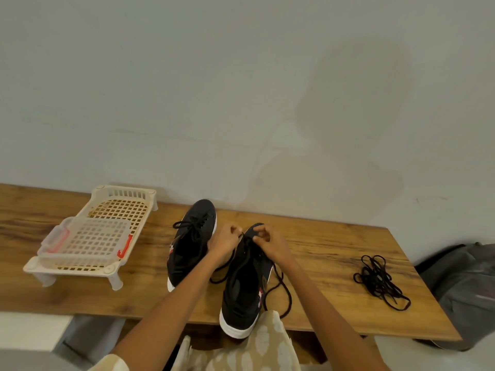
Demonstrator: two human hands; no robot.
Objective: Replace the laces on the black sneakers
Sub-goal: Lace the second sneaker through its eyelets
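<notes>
Two black sneakers with white soles stand on the wooden table (321,250). The left sneaker (191,245) is laced, with a tied bow near its toe. The right sneaker (245,285) sits nearer me, its heel over the table's front edge. My left hand (223,243) and my right hand (269,242) meet over its toe end, each pinching the black lace (278,287) there. Loose lengths of that lace trail down both sides of the shoe onto the table. A bundle of spare black laces (380,281) lies to the right.
A white plastic rack (107,207) holding a clear lidded container (85,239) stands on the table's left part. A grey bag (466,287) sits past the table's right end. A plain wall runs along the far edge.
</notes>
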